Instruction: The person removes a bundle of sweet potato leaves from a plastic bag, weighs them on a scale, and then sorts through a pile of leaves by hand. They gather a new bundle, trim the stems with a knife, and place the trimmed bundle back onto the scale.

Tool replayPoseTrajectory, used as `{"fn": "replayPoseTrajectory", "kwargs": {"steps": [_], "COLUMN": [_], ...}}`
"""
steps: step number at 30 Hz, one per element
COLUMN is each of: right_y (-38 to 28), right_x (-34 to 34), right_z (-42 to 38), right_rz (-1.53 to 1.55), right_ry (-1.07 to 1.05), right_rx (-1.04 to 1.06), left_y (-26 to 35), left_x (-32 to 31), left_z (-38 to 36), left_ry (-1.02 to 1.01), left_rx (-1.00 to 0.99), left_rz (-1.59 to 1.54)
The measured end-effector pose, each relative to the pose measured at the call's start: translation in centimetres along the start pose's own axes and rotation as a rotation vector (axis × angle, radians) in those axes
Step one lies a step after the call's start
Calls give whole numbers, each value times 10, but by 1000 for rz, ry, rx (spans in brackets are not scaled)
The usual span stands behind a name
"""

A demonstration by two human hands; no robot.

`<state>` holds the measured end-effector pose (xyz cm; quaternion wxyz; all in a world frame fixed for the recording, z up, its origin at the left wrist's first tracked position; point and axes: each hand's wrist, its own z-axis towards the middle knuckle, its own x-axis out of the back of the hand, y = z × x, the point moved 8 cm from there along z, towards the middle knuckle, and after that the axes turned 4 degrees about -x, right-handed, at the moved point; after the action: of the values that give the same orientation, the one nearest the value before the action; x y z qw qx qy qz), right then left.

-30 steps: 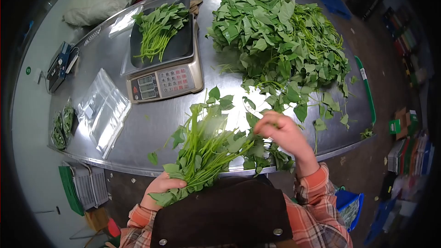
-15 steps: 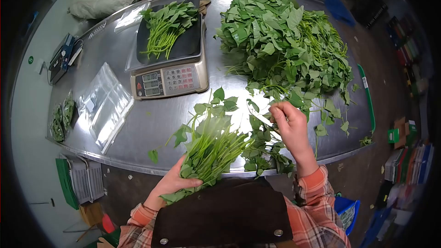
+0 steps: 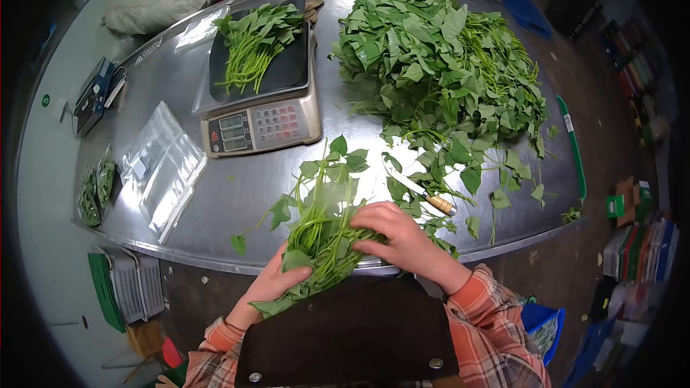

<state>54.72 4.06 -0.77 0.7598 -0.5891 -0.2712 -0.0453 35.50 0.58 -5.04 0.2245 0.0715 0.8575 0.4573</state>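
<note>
- At the near edge of the metal table (image 3: 237, 194), the left hand (image 3: 269, 289) is wrapped around the stem ends of a bunch of greens (image 3: 320, 226), fingers squeezed shut on them.
- The right hand (image 3: 399, 238) lies on top of the same bunch, just right of the left hand, fingers curled down and pressing the stems together.
- The bunch is tilted, with its leaves pointing away toward the scale (image 3: 260, 126).
- A knife (image 3: 424, 195) lies on the table just right of the bunch. No hand touches it.
- On the scale's tray sits a small bunch (image 3: 251, 43) already laid out, so some of the work looks done.
- Right of the scale, a big pile of greens (image 3: 438, 65) is loose and unsorted, so I think much is left.
- Left of the scale lie clear bags (image 3: 162, 165), and two filled bags (image 3: 97, 190) sit further left.
</note>
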Motion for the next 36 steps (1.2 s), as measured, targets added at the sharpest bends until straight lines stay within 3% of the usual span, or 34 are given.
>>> {"fn": "replayPoseTrajectory", "kwargs": {"steps": [5,10,14,18,21,24,26,27,29,30,32,36], "right_y": [-10,-17,-8,-12,31,61,75,73,60,46,38,34], "right_x": [-13,22,19,38,94,125,100,80,40,19,-18,-33], "right_z": [3,10,1,-3,-24,-26,-12,-3,12,21,19,26], "right_rz": [-181,-199,302,-102,516,314,327,402,266,257,272,310], "right_ry": [1,51,-173,-129,144,228,179,94,-146,-257,-565,-475], "right_rx": [64,110,-125,72,-314,-497,-453,-416,-429,-258,-408,-390], "left_y": [4,-10,-9,-19,-25,-21,-14,-13,-11,-9,-4,3], "left_x": [-7,5,-5,2,12,8,0,-3,-8,-10,-14,-13], "left_z": [0,8,10,14,13,8,7,9,12,12,13,11], "left_ry": [-101,-161,-223,-215,-194,-185,-205,-234,-286,-287,-284,-291], "left_rx": [-65,-47,-15,-4,-3,8,17,23,37,42,49,2], "left_rz": [231,-52,-147,-177,-127,-110,-59,-29,32,55,96,275]}}
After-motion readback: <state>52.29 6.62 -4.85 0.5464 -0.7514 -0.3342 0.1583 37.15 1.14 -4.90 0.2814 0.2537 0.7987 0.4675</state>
